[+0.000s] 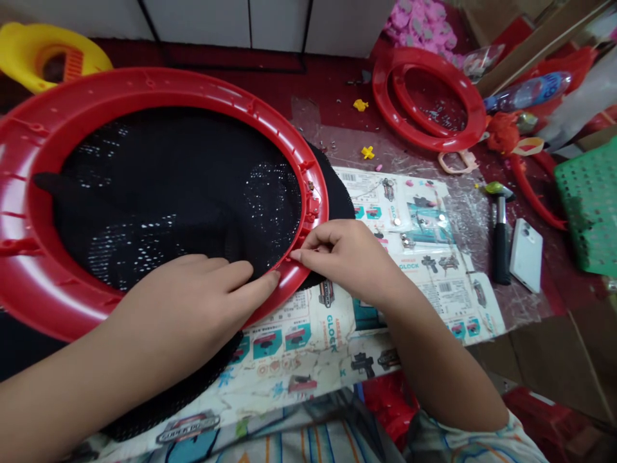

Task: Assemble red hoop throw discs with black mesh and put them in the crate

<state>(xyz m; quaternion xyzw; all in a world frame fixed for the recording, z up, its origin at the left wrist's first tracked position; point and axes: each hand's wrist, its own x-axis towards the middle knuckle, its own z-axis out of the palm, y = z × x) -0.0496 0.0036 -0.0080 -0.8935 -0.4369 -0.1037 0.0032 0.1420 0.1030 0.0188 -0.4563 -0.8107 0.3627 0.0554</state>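
Note:
A large red plastic ring [284,132] lies on the table with its ribbed side up and small posts along it. Black mesh fabric [193,173] spans its opening and spreads out beneath the rim. On the near side, my left hand [193,299] is closed over the ring, with the forefinger pressed along the rim and the other fingers curled above the mesh. My right hand [344,257] pinches at the ring's right front inner edge, beside the left fingertip. Whatever is between its thumb and forefinger is too small to make out.
Flattened printed cardboard [419,257] covers the table's near part. On the right are a hammer [501,238], a white phone [526,256] and a green basket [590,199]. Farther back lie smaller red rings [380,96], a plastic bottle [530,92] and pink pieces [421,26]. A yellow part [24,48] sits far left.

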